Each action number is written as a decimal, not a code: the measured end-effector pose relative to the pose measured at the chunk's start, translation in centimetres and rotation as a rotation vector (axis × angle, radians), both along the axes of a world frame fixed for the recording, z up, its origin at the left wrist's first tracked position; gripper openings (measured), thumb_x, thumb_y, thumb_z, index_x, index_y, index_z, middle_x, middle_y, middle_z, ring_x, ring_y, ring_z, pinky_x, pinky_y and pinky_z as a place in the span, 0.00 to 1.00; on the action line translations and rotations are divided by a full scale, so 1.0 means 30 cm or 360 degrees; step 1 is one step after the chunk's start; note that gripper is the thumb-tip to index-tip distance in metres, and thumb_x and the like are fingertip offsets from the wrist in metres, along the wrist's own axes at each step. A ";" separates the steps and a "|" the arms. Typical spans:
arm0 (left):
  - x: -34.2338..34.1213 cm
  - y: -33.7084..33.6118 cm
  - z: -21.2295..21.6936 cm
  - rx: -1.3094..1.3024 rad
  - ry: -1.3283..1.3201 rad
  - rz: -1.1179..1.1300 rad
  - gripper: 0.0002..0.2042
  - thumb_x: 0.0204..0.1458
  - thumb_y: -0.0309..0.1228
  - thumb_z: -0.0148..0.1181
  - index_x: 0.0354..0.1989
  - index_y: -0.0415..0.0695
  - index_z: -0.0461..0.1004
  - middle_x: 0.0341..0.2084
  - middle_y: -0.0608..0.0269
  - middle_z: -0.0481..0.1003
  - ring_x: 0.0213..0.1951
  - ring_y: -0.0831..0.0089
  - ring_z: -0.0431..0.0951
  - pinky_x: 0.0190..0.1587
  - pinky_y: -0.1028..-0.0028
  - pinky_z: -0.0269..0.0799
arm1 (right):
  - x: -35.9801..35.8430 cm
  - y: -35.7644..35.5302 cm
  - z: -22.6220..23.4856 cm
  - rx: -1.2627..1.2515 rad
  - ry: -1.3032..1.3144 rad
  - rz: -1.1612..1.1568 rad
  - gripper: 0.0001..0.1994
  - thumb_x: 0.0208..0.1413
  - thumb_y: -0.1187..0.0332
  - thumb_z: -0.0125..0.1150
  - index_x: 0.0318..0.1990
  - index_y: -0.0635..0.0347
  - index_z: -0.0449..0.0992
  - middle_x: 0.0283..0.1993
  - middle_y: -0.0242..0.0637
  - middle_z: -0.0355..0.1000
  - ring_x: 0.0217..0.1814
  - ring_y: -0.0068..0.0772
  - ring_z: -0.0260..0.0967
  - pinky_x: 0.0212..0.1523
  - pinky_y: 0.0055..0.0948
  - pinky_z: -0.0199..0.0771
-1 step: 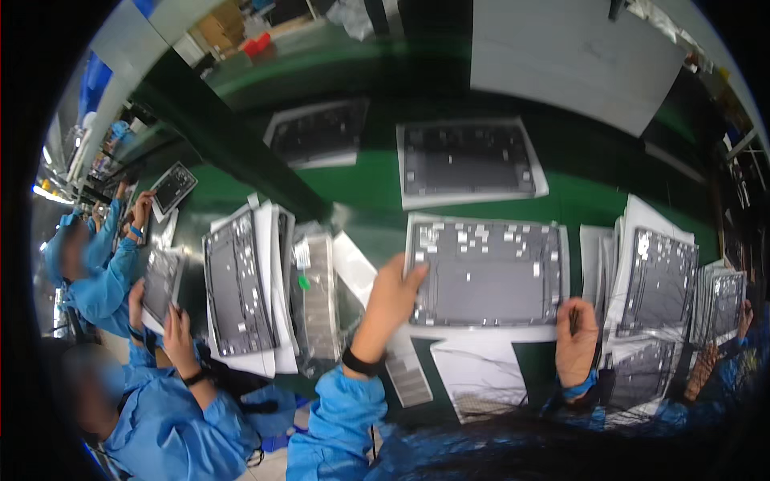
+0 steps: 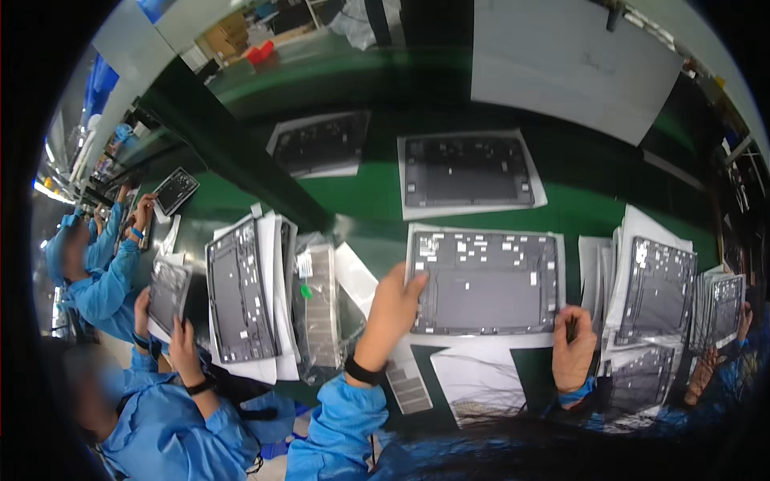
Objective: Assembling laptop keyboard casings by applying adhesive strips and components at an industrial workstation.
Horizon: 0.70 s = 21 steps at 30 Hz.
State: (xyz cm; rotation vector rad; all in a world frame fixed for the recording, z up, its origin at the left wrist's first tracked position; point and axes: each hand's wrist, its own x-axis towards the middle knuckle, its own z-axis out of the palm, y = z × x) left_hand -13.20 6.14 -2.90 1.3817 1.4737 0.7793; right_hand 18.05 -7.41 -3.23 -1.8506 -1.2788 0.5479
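The dark grey panel (image 2: 484, 282) lies flat on white paper on the green table (image 2: 353, 196), and the person's left hand (image 2: 391, 302) rests open with its fingertips on the panel's left edge, while the right hand (image 2: 573, 346) sits curled at the panel's lower right corner, pinching a small tool I can't make out. Nothing has shifted from the earlier frame; both hands and the panel sit as they did. Left of the panel stands a stack of similar panels (image 2: 241, 293), beyond it another panel (image 2: 468, 171), and to the left a co-worker's hand (image 2: 184, 346) holds a smaller panel (image 2: 167, 295).
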 end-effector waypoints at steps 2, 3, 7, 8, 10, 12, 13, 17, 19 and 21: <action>0.013 -0.028 0.022 0.0182 0.0169 0.0013 0.17 0.65 0.31 0.61 0.59 0.35 0.74 0.42 0.40 0.81 0.45 0.46 0.82 0.51 0.59 0.75 | -0.033 0.018 0.031 0.0069 0.0047 -0.0049 0.12 0.63 0.78 0.61 0.54 0.66 0.72 0.42 0.39 0.75 0.42 0.28 0.71 0.45 0.29 0.73; 0.019 -0.037 0.039 0.0143 0.0219 0.0004 0.18 0.64 0.29 0.63 0.61 0.36 0.74 0.46 0.45 0.80 0.46 0.50 0.80 0.54 0.63 0.75 | -0.062 0.017 0.054 0.0099 0.0091 -0.0109 0.14 0.62 0.79 0.63 0.55 0.67 0.72 0.43 0.41 0.76 0.43 0.30 0.72 0.47 0.31 0.74; 0.039 -0.120 0.213 0.0718 0.0716 0.0048 0.28 0.56 0.23 0.67 0.67 0.40 0.70 0.65 0.38 0.64 0.64 0.39 0.67 0.61 0.54 0.70 | -0.132 -0.042 0.221 0.0208 0.0480 0.0000 0.11 0.67 0.81 0.59 0.55 0.65 0.72 0.46 0.44 0.78 0.48 0.31 0.76 0.53 0.29 0.76; 0.028 -0.161 0.260 0.0667 0.0575 -0.0113 0.28 0.56 0.23 0.68 0.67 0.41 0.70 0.64 0.40 0.66 0.63 0.41 0.68 0.62 0.55 0.70 | -0.128 -0.069 0.262 0.0181 0.0541 0.0178 0.10 0.71 0.80 0.54 0.56 0.64 0.71 0.42 0.44 0.79 0.45 0.30 0.77 0.53 0.30 0.77; 0.024 -0.205 0.288 0.0548 0.0257 -0.0495 0.28 0.56 0.25 0.69 0.67 0.43 0.71 0.64 0.46 0.68 0.63 0.46 0.70 0.63 0.56 0.70 | -0.142 -0.108 0.300 0.0073 0.0849 0.0321 0.11 0.73 0.73 0.53 0.57 0.70 0.71 0.34 0.42 0.79 0.36 0.31 0.78 0.44 0.30 0.79; 0.062 -0.280 0.303 0.0464 -0.0054 -0.0779 0.25 0.57 0.27 0.69 0.64 0.44 0.74 0.56 0.53 0.76 0.57 0.52 0.76 0.59 0.59 0.73 | -0.165 -0.151 0.310 -0.0162 0.1265 0.0467 0.15 0.74 0.68 0.52 0.55 0.75 0.73 0.31 0.42 0.79 0.31 0.30 0.77 0.36 0.28 0.78; 0.060 -0.298 0.296 0.0428 -0.0058 -0.0781 0.25 0.57 0.27 0.69 0.64 0.44 0.74 0.56 0.53 0.76 0.57 0.52 0.76 0.59 0.59 0.73 | -0.195 -0.161 0.301 -0.0209 0.1317 0.0487 0.15 0.73 0.67 0.56 0.55 0.73 0.75 0.33 0.41 0.79 0.30 0.26 0.75 0.35 0.28 0.77; 0.047 -0.371 0.231 -0.0002 -0.0194 -0.1034 0.15 0.63 0.31 0.62 0.57 0.42 0.77 0.36 0.53 0.79 0.42 0.50 0.79 0.46 0.57 0.75 | -0.230 -0.127 0.247 -0.0406 0.1011 0.0836 0.15 0.64 0.69 0.70 0.54 0.66 0.79 0.39 0.40 0.80 0.34 0.26 0.77 0.36 0.27 0.77; 0.029 -0.390 0.213 -0.0167 -0.0228 -0.1109 0.15 0.62 0.31 0.62 0.56 0.41 0.77 0.38 0.51 0.79 0.43 0.49 0.79 0.46 0.57 0.75 | -0.235 -0.125 0.229 -0.0371 0.0937 0.0996 0.16 0.60 0.70 0.73 0.53 0.64 0.80 0.41 0.40 0.80 0.35 0.26 0.77 0.36 0.27 0.78; 0.015 -0.434 0.171 -0.0066 -0.0166 -0.1061 0.17 0.60 0.31 0.64 0.57 0.42 0.77 0.43 0.51 0.79 0.46 0.49 0.78 0.47 0.57 0.75 | -0.234 -0.142 0.195 -0.0164 0.0617 0.1105 0.14 0.57 0.72 0.75 0.50 0.63 0.82 0.40 0.40 0.80 0.39 0.29 0.80 0.38 0.27 0.80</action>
